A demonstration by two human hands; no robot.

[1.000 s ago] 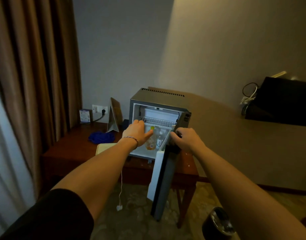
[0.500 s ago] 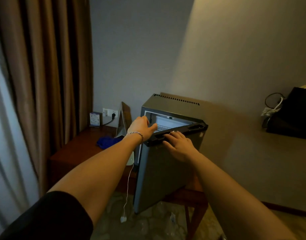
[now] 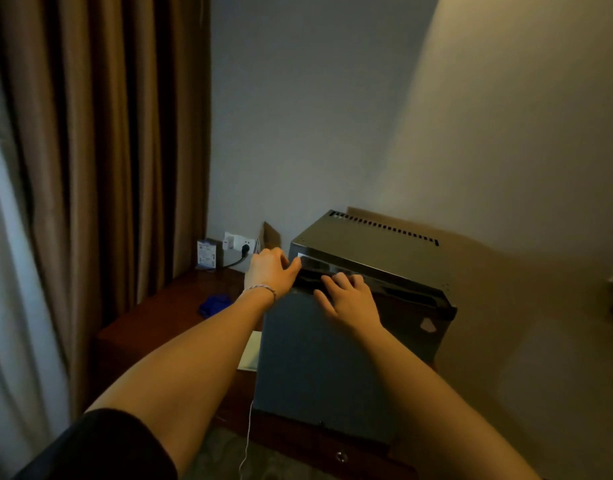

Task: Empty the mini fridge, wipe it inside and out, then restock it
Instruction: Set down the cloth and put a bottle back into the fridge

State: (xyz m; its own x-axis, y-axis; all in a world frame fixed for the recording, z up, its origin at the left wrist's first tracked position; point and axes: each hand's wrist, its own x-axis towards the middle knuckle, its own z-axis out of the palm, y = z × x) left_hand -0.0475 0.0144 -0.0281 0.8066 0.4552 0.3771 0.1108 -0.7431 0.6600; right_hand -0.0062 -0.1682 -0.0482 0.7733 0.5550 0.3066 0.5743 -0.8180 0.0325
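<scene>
Now both hands flat, holding nothing: left hand [image 3: 268, 270], right hand [image 3: 348, 299] press fridge door [image 3: 319, 358].

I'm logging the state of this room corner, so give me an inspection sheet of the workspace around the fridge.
Surface: dark red-brown wooden table, fridge standing on it.
Job's things: dark grey mini fridge, door almost shut, a narrow gap at the top.
Clutter: blue cloth; small white-blue box; pale flat sheet.
Hands: left hand at the fridge's top left corner; right hand flat on the door.
Cables: black plug in wall socket; thin white cable hanging.
Surroundings: brown curtain, grey wall.
</scene>
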